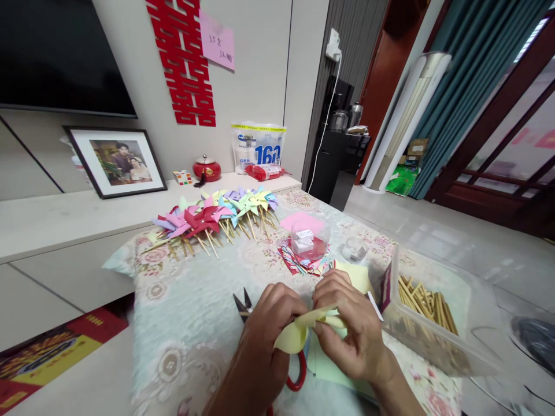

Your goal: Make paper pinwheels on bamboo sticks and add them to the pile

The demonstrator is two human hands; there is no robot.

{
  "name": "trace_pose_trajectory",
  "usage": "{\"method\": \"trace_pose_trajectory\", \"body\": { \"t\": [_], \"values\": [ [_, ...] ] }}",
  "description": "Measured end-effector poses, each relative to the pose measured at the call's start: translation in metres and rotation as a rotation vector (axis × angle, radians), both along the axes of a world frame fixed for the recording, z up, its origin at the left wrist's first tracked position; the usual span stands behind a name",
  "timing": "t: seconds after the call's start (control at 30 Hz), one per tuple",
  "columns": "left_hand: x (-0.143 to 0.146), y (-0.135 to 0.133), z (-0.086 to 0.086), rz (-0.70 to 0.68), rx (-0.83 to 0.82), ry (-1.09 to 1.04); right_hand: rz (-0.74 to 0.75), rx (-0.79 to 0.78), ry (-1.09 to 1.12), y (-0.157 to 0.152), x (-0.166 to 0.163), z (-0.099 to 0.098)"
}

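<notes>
My left hand (271, 332) and my right hand (353, 326) meet over the table, both with fingers closed on a pale yellow piece of paper (293, 337). The paper curls over between them, its left part bent into a rounded loop. Beneath my hands lie light green paper sheets (332, 364), partly covered. Dark pointed tool tips (243, 303) stick out beyond my left hand. A red handle loop (297, 374) shows below the paper; my left hand hides whether it belongs to the same tool. More yellow paper (354, 276) lies behind my right hand.
Finished paper pinwheels (208, 216) on sticks lie at the table's back left. A clear round container (310, 237) stands on patterned paper (295, 263), beside a small clear dish (354, 249). At right, a clear plastic bin (433, 335) holds many thin sticks (427, 300).
</notes>
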State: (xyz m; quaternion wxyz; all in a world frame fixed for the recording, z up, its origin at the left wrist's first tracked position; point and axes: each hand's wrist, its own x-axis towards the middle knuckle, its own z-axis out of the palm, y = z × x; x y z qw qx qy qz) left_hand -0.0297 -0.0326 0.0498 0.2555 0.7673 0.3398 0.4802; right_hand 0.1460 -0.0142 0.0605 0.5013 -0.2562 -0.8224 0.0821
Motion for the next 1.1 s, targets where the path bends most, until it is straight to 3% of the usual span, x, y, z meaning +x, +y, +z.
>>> {"method": "trace_pose_trajectory", "body": {
  "t": [0.3, 0.5, 0.6, 0.87, 1.0, 1.1],
  "values": [
    [-0.004, 0.003, -0.004, -0.095, -0.313, -0.137, 0.037, -0.261, -0.014, 0.005, 0.001, -0.004],
    [0.003, 0.012, -0.024, -0.134, -0.760, -0.409, 0.038, -0.573, 0.063, 0.011, 0.001, -0.016],
    [0.007, 0.015, -0.033, -0.070, -0.857, -0.528, 0.010, -0.684, 0.113, 0.014, 0.004, -0.021],
    [0.022, 0.015, -0.025, -0.058, -0.979, -0.874, 0.009, -0.703, 0.578, 0.031, 0.021, -0.048],
    [0.026, 0.019, -0.033, -0.062, -1.070, -0.946, -0.040, -0.732, 0.507, 0.032, 0.019, -0.048],
    [0.026, 0.021, -0.040, -0.112, -1.096, -0.974, -0.122, -0.645, 0.335, 0.031, 0.015, -0.044]
  ]
}}
